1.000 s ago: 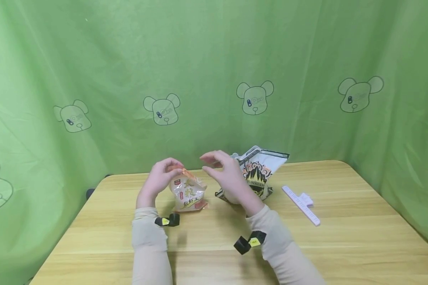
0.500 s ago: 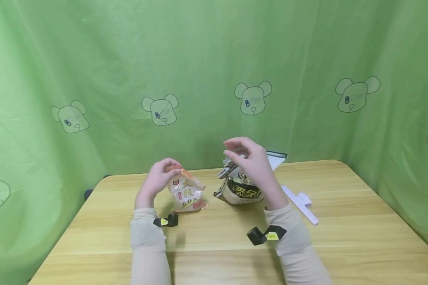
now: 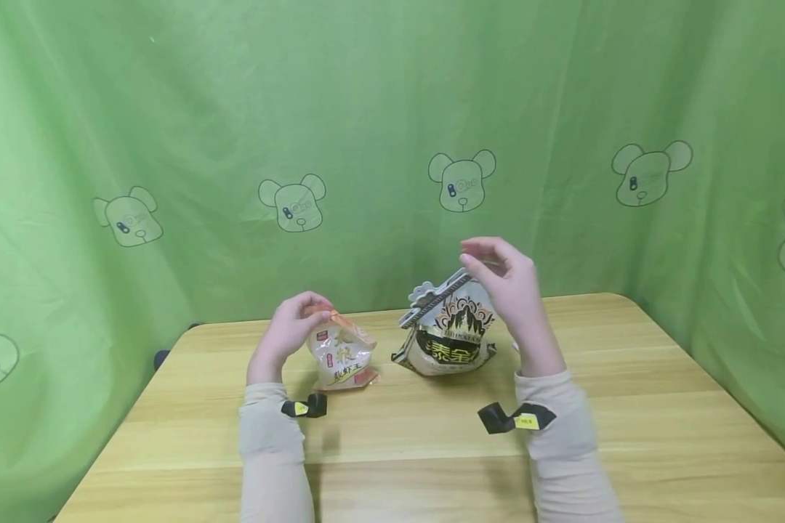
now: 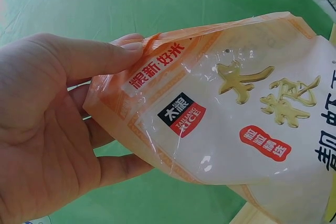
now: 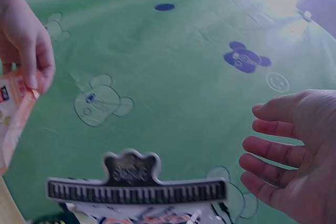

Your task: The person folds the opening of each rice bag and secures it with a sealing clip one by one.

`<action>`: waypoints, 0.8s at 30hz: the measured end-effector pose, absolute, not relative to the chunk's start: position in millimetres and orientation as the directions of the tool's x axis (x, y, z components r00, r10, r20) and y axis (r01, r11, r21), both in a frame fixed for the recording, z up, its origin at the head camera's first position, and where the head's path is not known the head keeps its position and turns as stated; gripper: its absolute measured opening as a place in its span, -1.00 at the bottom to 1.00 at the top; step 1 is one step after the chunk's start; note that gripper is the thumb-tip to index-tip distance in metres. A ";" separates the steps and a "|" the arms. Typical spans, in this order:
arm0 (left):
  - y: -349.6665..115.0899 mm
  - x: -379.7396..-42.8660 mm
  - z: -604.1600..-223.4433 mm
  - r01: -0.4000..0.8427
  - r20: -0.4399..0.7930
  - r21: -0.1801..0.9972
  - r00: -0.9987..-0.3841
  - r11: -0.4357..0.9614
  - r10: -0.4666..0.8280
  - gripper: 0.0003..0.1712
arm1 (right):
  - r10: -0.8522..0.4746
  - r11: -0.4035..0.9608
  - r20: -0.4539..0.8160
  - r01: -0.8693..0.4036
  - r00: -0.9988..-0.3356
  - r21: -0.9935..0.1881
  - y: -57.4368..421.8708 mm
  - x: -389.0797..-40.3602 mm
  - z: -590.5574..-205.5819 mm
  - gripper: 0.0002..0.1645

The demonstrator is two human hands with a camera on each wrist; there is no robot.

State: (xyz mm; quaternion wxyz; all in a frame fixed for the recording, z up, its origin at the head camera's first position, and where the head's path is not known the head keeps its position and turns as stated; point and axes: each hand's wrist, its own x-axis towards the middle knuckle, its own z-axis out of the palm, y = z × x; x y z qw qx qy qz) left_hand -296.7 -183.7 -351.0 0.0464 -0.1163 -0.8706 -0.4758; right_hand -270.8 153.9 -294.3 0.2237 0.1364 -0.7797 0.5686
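My left hand (image 3: 288,330) pinches the top corner of a small rice bag (image 3: 344,357), white with orange edges. In the left wrist view the thumb lies on the bag's orange top edge, with the other fingers behind the plastic. To the right stands a larger black-and-white bag (image 3: 450,352) with gold lettering. A piano-key clip (image 5: 137,190) with a scalloped handle runs along its slanted top. My right hand (image 3: 506,280) is raised at that bag's upper right, overlapping its corner in the head view. Its fingers are loosely bent and hold nothing; the right wrist view shows it apart from the clip.
Both bags stand on a wooden table (image 3: 392,443). A pale lilac clip (image 3: 515,348) is almost wholly hidden behind my right forearm. A green curtain (image 3: 379,109) with bear-head prints hangs close behind the table and at its sides.
My right hand has moved up and to the right, from beside the small bag across the larger one, uncovering its clip and front. My left hand keeps its hold on the small rice bag.
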 end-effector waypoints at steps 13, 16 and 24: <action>-183.2 -297.8 -354.3 0.232 0.176 0.827 -0.972 0.512 0.157 -0.75 | 0.132 0.356 0.469 -0.400 -0.873 -0.845 189.5 -286.7 -309.6 -0.50; -182.9 -298.2 -354.1 0.237 0.180 0.826 -0.971 0.512 0.159 -0.75 | 0.164 0.344 0.451 -0.378 -0.877 -0.859 195.5 -288.6 -313.3 -0.51; -183.7 -298.9 -352.8 0.235 0.181 0.823 -0.972 0.517 0.153 -0.75 | 0.203 0.357 0.454 -0.367 -0.867 -0.859 208.5 -293.4 -323.7 -0.52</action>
